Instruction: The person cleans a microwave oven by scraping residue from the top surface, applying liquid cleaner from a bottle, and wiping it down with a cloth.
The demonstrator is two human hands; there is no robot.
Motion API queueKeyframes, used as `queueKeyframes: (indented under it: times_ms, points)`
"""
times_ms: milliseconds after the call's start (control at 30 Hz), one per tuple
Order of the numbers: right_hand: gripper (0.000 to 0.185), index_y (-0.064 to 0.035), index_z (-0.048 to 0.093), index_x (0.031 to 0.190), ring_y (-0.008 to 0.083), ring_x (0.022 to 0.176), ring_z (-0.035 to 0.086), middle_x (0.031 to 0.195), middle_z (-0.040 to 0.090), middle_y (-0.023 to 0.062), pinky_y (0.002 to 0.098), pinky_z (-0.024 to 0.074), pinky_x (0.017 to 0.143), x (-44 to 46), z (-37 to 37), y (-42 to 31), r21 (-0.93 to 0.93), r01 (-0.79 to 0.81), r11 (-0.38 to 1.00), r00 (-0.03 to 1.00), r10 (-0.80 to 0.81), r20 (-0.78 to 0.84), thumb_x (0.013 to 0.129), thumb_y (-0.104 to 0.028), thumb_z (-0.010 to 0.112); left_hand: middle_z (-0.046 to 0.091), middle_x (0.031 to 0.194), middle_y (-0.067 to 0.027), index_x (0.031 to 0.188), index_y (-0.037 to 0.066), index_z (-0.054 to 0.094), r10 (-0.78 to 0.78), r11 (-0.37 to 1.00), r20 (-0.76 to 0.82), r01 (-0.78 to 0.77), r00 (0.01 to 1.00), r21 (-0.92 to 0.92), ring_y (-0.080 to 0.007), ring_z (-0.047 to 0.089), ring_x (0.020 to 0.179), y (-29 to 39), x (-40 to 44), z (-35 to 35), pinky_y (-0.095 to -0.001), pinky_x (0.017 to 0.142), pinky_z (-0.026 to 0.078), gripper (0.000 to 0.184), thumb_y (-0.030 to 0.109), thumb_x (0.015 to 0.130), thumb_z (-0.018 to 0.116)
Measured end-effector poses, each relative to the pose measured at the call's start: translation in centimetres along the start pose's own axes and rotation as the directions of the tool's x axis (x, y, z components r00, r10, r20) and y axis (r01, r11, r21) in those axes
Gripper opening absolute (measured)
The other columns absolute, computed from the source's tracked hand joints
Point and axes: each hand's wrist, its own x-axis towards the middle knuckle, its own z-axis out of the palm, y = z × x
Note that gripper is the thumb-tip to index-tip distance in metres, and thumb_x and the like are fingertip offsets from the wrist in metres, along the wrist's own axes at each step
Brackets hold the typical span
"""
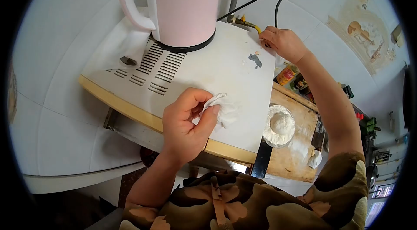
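Left hand (184,121) pinched a crumpled tissue (224,112) over a white cover (226,71). Right hand (283,44) curled at its corner, fingers' hold unclear.

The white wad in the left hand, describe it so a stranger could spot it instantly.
Find the big pink jug on the slotted white surface. Below the jug in this view, the left hand pinches the wad. Both wad and surface are white, but the wad is crumpled and soft-looking.
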Motion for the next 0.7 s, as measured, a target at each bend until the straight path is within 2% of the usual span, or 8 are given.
queueKeyframes:
  times_ms: [67, 167, 300, 367, 500, 600, 667, 700]
  points:
    - [0.010, -0.0068, 0.060, 0.091, 0.0282, 0.071, 0.063, 0.089, 0.061, 0.0068, 0.0377, 0.0513, 0.062, 0.3, 0.3, 0.5, -0.044, 0.084, 0.995, 0.995, -0.082, 0.056, 0.082, -0.009, 0.063, 0.059, 0.079, -0.0003, 0.094, -0.002, 0.058, 0.008, 1.000, -0.010, -0.007, 1.000, 0.015, -0.0031, 0.051, 0.068, 0.0, -0.2, -0.2, -0.0185, 0.061, 0.042, 0.008, -0.006, 0.087, 0.061]
    - [0.006, -0.0058, 0.060, 0.085, 0.0281, 0.071, 0.062, 0.087, 0.060, 0.0069, 0.0375, 0.0511, 0.062, 0.7, 0.2, 0.5, -0.036, 0.101, 0.994, 0.993, -0.099, 0.062, 0.081, -0.007, 0.063, 0.059, 0.080, -0.0004, 0.094, -0.002, 0.058, -0.009, 1.000, -0.004, 0.009, 1.000, -0.001, -0.0033, 0.051, 0.068, 0.0, -0.1, -0.1, -0.0185, 0.061, 0.042, 0.008, -0.006, 0.088, 0.061]
    - [0.004, -0.0049, 0.057, 0.086, 0.0305, 0.070, 0.062, 0.087, 0.060, 0.0084, 0.0397, 0.0523, 0.063, 1.3, 0.1, 0.1, -0.064, 0.113, 0.992, 0.990, -0.108, 0.087, 0.084, -0.008, 0.059, 0.059, 0.079, -0.0004, 0.094, -0.002, 0.058, 0.006, 1.000, -0.019, -0.007, 1.000, -0.005, -0.0032, 0.051, 0.067, 0.1, -0.1, -0.1, -0.0185, 0.061, 0.042, 0.008, -0.006, 0.088, 0.061]
    - [0.006, -0.0052, 0.056, 0.090, 0.0304, 0.072, 0.063, 0.090, 0.060, 0.0094, 0.0397, 0.0531, 0.064, 1.3, 0.3, -0.5, -0.148, 0.076, 0.986, 0.993, -0.062, 0.098, 0.085, -0.008, 0.058, 0.059, 0.079, -0.0004, 0.094, -0.002, 0.058, 0.004, 1.000, -0.020, -0.003, 1.000, 0.009, -0.0031, 0.051, 0.068, 0.0, -0.2, -0.2, -0.0184, 0.061, 0.042, 0.008, -0.006, 0.088, 0.061]
    - [0.008, -0.0050, 0.055, 0.094, 0.0305, 0.074, 0.063, 0.093, 0.060, 0.0100, 0.0393, 0.0538, 0.066, 0.9, 0.1, -0.6, -0.164, 0.063, 0.984, 0.991, -0.042, 0.124, 0.087, -0.008, 0.057, 0.058, 0.079, -0.0004, 0.093, -0.002, 0.058, 0.018, 0.999, -0.022, -0.017, 1.000, 0.027, -0.0031, 0.050, 0.067, -0.2, -0.1, -0.1, -0.0186, 0.060, 0.042, 0.008, -0.007, 0.087, 0.061]
    - [0.010, -0.0054, 0.055, 0.096, 0.0308, 0.075, 0.063, 0.092, 0.060, 0.0095, 0.0394, 0.0534, 0.068, 0.9, 0.5, -0.7, -0.106, 0.062, 0.992, 0.995, -0.053, 0.080, 0.087, -0.009, 0.058, 0.059, 0.079, -0.0005, 0.093, -0.002, 0.058, 0.011, 1.000, -0.040, -0.011, 0.999, 0.008, -0.0033, 0.049, 0.066, 0.1, -0.2, 0.0, -0.0187, 0.060, 0.041, 0.009, -0.007, 0.086, 0.062]
    - [0.013, -0.0067, 0.055, 0.098, 0.0308, 0.076, 0.063, 0.093, 0.061, 0.0085, 0.0399, 0.0526, 0.068, 0.7, 0.5, -0.5, -0.014, -0.104, 0.994, 0.991, 0.105, 0.083, 0.086, -0.010, 0.059, 0.059, 0.078, -0.0005, 0.092, -0.002, 0.058, -0.003, 1.000, -0.047, 0.003, 0.999, -0.007, -0.0034, 0.049, 0.066, 0.1, -0.1, 0.0, -0.0188, 0.060, 0.041, 0.009, -0.007, 0.086, 0.062]
    - [0.013, -0.0067, 0.055, 0.098, 0.0308, 0.076, 0.063, 0.093, 0.061, 0.0085, 0.0399, 0.0526, 0.068, 0.6, 0.5, -0.4, -0.012, -0.101, 0.995, 0.991, 0.102, 0.085, 0.086, -0.010, 0.059, 0.059, 0.078, -0.0005, 0.092, -0.002, 0.058, 0.012, 1.000, -0.043, -0.011, 0.999, 0.006, -0.0034, 0.049, 0.066, -0.1, -0.1, 0.0, -0.0188, 0.060, 0.041, 0.008, -0.007, 0.086, 0.062]
